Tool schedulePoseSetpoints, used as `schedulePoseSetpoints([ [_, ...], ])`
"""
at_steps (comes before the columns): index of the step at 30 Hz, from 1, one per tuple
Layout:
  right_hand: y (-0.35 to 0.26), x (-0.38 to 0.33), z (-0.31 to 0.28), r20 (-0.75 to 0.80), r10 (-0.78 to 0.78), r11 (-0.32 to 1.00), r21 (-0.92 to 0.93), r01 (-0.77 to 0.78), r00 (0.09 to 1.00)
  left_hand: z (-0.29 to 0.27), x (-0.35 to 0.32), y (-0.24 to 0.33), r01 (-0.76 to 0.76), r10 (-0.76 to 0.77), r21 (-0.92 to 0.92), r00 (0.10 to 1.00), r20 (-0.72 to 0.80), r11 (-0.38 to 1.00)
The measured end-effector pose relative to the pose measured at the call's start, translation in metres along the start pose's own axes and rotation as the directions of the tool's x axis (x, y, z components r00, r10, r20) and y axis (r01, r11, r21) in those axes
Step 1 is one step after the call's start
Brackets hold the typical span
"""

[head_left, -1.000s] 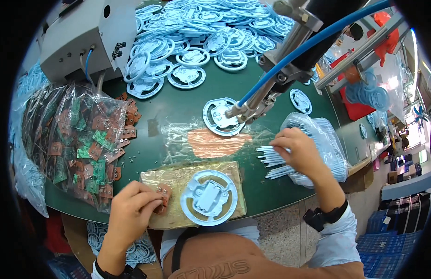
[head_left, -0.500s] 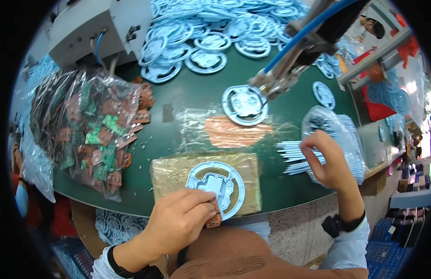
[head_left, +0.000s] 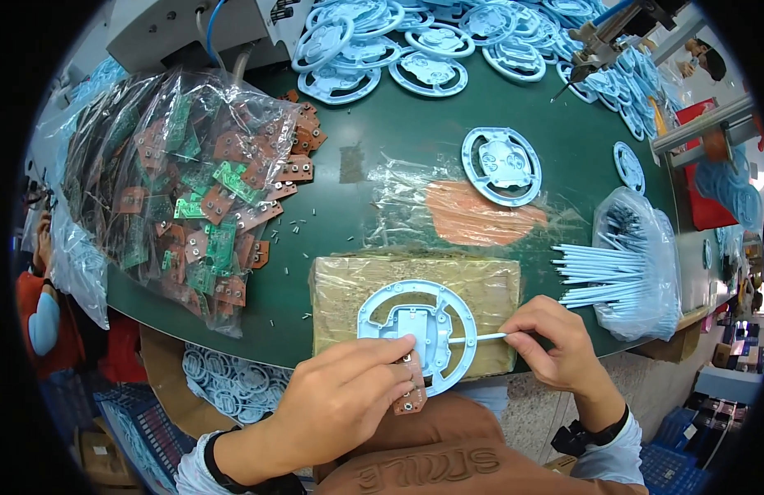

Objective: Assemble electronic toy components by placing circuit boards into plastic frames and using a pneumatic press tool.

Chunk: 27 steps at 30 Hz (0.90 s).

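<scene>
A light blue plastic steering-wheel-shaped part (head_left: 463, 311) lies on a tape-covered block (head_left: 340, 285). My left hand (head_left: 349, 392) is closed at the part's lower left, its fingers pinching a brown circuit board (head_left: 410, 399) against it. Between thumb and forefinger, my right hand (head_left: 555, 342) holds a thin light blue plastic stick (head_left: 481, 337). The stick points left and its tip reaches across the ring to the part's middle; whether it touches cannot be told. Another wheel-shaped part (head_left: 503, 167) rests farther back on the table, its face up.
On the left, a clear bag (head_left: 163, 198) spills brown and green circuit boards. A bag of blue sticks (head_left: 637, 272) lies at the right. Wheel parts (head_left: 431, 73) are piled at the back, near a metal machine arm (head_left: 600, 49). Below the table edge, a box holds more wheels (head_left: 233, 379).
My right hand has moved from the bag of sticks to the wheel part, now with one stick in it. The left hand keeps its grip. The view has shifted, and the machine arm appears farther back.
</scene>
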State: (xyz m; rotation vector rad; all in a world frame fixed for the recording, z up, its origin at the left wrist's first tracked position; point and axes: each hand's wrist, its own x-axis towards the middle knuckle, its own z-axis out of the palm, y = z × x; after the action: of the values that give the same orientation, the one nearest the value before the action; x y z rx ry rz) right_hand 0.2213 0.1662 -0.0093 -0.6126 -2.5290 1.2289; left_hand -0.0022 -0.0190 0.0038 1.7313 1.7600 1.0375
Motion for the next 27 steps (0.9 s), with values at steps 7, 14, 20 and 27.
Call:
schedulePoseSetpoints([
  [7, -0.009, 0.005, -0.008, 0.162, 0.091, 0.992, 0.07, -0.104, 0.983, -0.002, -0.004, -0.002, -0.007, 0.007, -0.013, 1.0, 0.008, 1.0],
  [14, -0.024, 0.014, -0.003, 0.131, 0.063, 0.993, -0.111, -0.049, 0.989, 0.003, -0.003, 0.003, 0.015, -0.015, 0.048, 1.0, -0.007, 0.999],
  [20, -0.024, 0.01, -0.002, 0.11, 0.047, 0.99, -0.137, -0.032, 0.993, -0.006, 0.009, 0.005, -0.036, 0.04, 0.078, 0.998, -0.047, 0.996],
  [27, -0.021, 0.01, 0.0, 0.117, 0.082, 0.988, -0.142, -0.065, 0.99, 0.005, 0.026, -0.007, -0.169, 0.175, 0.186, 0.984, -0.017, 0.968],
])
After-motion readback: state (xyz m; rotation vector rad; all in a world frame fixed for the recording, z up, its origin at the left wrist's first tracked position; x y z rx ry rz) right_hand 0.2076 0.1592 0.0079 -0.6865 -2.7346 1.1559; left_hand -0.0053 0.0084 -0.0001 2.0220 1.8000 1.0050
